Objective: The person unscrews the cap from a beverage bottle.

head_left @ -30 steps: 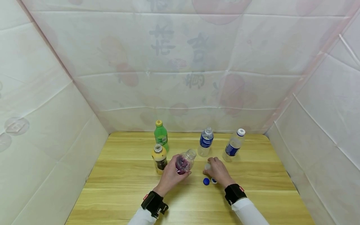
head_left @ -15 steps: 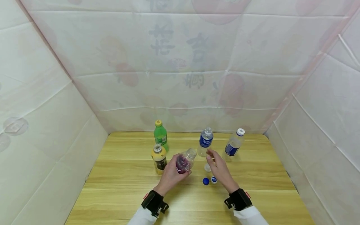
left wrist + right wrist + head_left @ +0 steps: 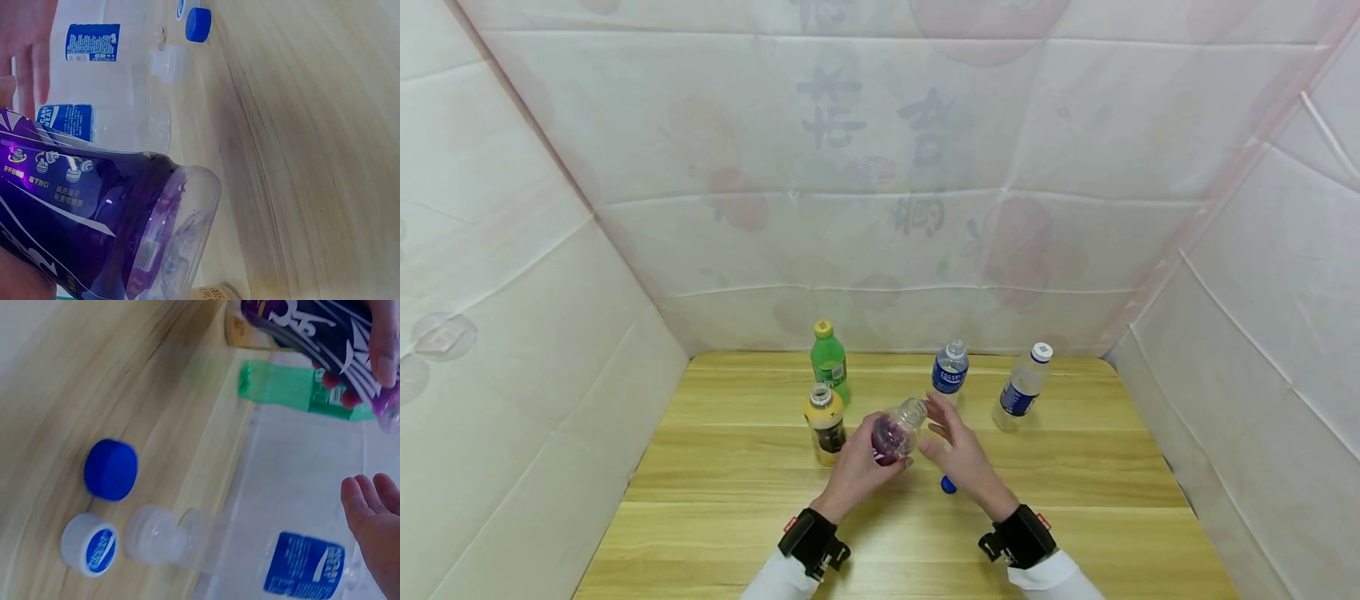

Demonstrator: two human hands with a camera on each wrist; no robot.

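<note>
My left hand [image 3: 856,473] grips a clear bottle with a purple label [image 3: 889,440], uncapped and tilted to the right above the table. Beside its mouth is my right hand [image 3: 964,463], fingers spread and holding nothing; the right wrist view shows them apart from the bottle. Below that hand lie a blue cap [image 3: 111,469], a white cap with a blue printed top [image 3: 90,545] and a translucent cap [image 3: 149,534]. In the head view the right hand hides the latter two.
A yellow-labelled uncapped bottle [image 3: 825,429] and a green bottle with a yellow cap [image 3: 830,362] stand left of the held bottle. Behind the right hand stand an uncapped blue-labelled bottle [image 3: 950,375] and a white-capped one [image 3: 1022,392]. Fabric walls surround the wooden table [image 3: 715,467].
My right hand has let go of the translucent cap on the table, risen, and moved left to the mouth of the held bottle. The left hand has barely moved.
</note>
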